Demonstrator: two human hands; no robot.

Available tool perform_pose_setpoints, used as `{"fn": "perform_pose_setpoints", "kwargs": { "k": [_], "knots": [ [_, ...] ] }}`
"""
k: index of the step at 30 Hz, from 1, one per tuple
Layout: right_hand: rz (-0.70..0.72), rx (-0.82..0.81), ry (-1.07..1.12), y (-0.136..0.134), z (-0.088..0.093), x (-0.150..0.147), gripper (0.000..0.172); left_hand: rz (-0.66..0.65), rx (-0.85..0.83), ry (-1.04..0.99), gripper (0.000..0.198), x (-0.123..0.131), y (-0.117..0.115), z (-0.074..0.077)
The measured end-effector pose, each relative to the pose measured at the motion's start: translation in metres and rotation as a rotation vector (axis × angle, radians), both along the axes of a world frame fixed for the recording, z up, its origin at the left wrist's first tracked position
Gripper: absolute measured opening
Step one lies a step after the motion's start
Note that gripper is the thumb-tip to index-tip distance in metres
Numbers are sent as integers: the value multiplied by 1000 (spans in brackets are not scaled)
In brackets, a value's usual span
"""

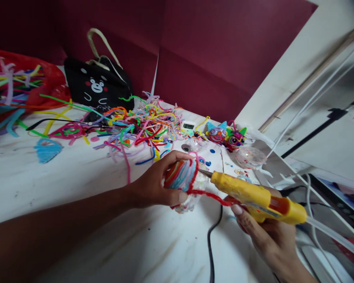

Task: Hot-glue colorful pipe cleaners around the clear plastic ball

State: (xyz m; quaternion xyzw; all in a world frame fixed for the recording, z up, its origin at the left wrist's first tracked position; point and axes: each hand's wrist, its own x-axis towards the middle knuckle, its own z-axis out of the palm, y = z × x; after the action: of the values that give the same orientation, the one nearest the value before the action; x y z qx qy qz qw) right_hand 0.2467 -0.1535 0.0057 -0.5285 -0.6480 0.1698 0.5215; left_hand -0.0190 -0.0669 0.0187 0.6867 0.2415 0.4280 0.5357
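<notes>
My left hand (pixel 156 182) is closed around a rounded piece covered with rows of colored pipe cleaners (pixel 181 177), with clear plastic showing along its lower side. A red pipe cleaner (pixel 209 193) edges this piece, and its loose length stretches across to my right hand (pixel 268 232). That hand grips a yellow hot glue gun (pixel 242 190), with a clear glue stick (pixel 336 236) sticking out of the back. The metal nozzle points left and sits at the red edge of the piece; whether it touches is too fine to tell.
A tangled heap of pipe cleaners (pixel 147 125) lies behind my hands. Farther back are a black bag (pixel 97 84), a small digital clock (pixel 188 126) and two decorated figures (pixel 236 139). A black cord (pixel 211 239) runs down the white table (pixel 112 239). A clear plastic bowl (pixel 250 158) stands right.
</notes>
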Motion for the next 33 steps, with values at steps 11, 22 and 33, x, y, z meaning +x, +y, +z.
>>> {"fn": "perform_pose_setpoints", "kwargs": {
  "k": [11, 22, 33],
  "knots": [
    [6, 6, 20, 1, 0, 0, 25, -7, 4, 1, 68, 0, -2, -1],
    [12, 44, -59, 0, 10, -5, 14, 29, 7, 23, 67, 0, 2, -1],
    [108, 75, -127, 0, 13, -2, 21, 33, -24, 27, 68, 0, 0, 1]
  ]
}}
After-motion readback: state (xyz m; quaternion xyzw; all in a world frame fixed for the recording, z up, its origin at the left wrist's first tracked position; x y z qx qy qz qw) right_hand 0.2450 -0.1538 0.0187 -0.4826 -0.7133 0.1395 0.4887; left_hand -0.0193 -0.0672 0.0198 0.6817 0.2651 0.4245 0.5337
